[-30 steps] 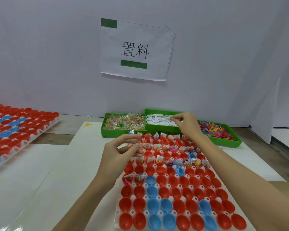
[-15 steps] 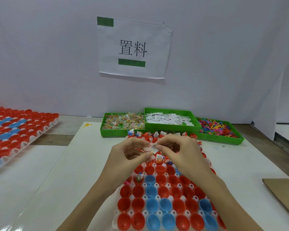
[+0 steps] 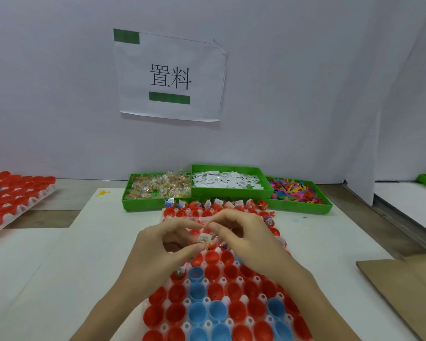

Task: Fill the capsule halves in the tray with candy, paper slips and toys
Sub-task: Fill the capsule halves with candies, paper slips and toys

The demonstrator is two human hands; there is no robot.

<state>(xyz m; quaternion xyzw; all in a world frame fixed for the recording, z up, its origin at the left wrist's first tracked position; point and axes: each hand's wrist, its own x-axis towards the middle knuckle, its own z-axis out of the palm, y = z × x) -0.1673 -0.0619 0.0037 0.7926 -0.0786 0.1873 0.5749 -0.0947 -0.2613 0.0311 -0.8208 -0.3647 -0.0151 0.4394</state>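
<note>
A white paper slip [image 3: 205, 238], printed and small, sits pinched between thumb and forefinger of the left hand [image 3: 162, 249]. The right hand [image 3: 241, 238] meets it fingertip to fingertip, fingers curled; whether it also grips the slip cannot be told. Both hover over the white tray [image 3: 207, 324] of red and blue capsule halves [image 3: 197, 313]. Behind stand three green bins: candy [image 3: 158, 187], paper slips [image 3: 228, 179], toys [image 3: 295, 193]. A second tray [image 3: 12, 198] lies far left.
</note>
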